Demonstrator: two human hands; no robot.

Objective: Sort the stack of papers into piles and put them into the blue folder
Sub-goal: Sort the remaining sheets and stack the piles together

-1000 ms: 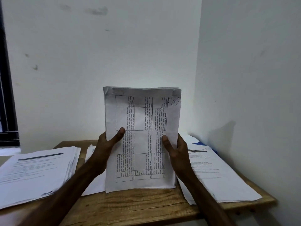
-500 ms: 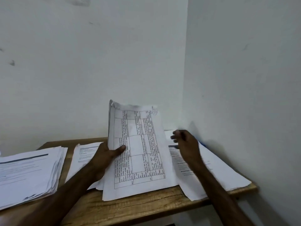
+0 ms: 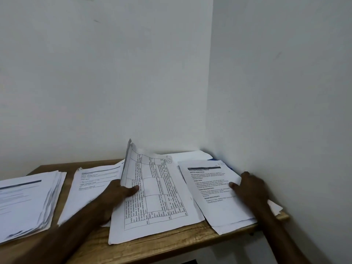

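Fingers of the left hand (image 3: 120,191) are pinching the left edge of the white bundle of table-printed sheets (image 3: 158,197), which is lying on the brown wooden table (image 3: 171,242) with its far corner lifting. The right hand (image 3: 251,187) is resting open, palm down, on the white pile of text-printed pages (image 3: 209,187) just beside it. Only a sliver of the blue folder (image 3: 213,159) is showing, under that pile in the wall corner. Lowering the bundle flat and squared, without overlapping neighbouring piles, is probably calling for most care.
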